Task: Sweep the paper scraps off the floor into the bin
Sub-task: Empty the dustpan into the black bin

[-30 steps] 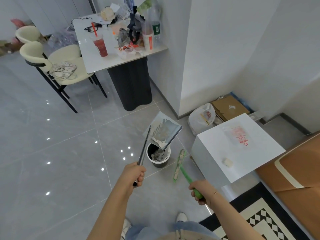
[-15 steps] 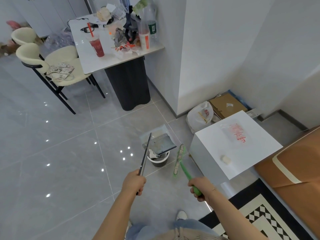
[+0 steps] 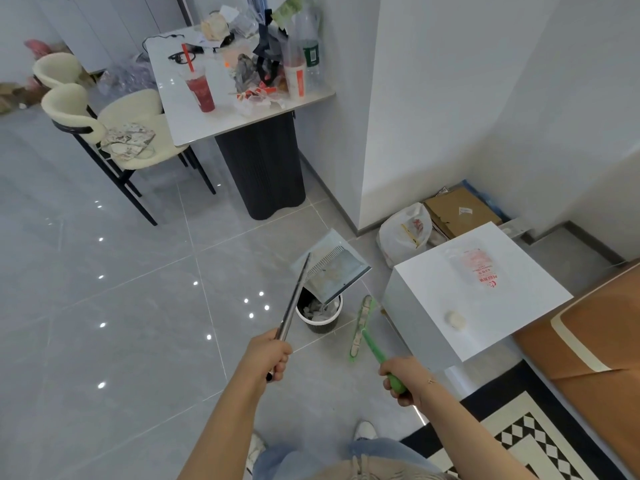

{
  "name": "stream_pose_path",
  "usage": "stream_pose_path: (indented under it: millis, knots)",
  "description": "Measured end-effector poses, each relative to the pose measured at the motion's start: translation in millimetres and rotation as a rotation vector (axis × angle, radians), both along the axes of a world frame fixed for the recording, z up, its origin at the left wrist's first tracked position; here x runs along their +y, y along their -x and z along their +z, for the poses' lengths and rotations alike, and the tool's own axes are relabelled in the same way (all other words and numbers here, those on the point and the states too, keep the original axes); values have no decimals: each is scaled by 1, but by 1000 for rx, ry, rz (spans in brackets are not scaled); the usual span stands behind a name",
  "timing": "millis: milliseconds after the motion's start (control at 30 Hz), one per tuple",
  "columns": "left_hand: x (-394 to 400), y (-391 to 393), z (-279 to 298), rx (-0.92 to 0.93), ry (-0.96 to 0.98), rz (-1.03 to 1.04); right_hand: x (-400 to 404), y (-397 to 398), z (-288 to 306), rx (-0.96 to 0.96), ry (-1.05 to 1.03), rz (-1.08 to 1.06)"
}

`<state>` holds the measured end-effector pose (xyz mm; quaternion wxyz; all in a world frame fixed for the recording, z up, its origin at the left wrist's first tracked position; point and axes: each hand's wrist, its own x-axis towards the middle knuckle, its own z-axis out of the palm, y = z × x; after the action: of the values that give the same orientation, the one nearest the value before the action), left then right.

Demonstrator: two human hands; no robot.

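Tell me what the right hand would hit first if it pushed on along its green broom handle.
Probably the small white cube table: right hand aims the green broom along its near side; depth is unclear.

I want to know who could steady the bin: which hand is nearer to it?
Left. The left hand grips the dustpan handle just left of the bin. The right hand holds the green broom farther off, toward the white cabinet.
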<state>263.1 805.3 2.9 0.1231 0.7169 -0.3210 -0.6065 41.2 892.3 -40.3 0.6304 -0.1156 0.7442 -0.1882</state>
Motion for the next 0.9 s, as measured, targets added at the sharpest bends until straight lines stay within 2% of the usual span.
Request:
stream_pose_path:
  millis: [200, 533, 900]
  knots:
    - [14, 13, -9, -50, 56, -77, 0, 6, -2, -12, -9, -13]
    - [22, -1, -25, -37, 6, -12, -3, 7, -8, 11, -21, 2]
    - [2, -1, 6, 106, 57, 136, -5, 4, -16, 9, -38, 21]
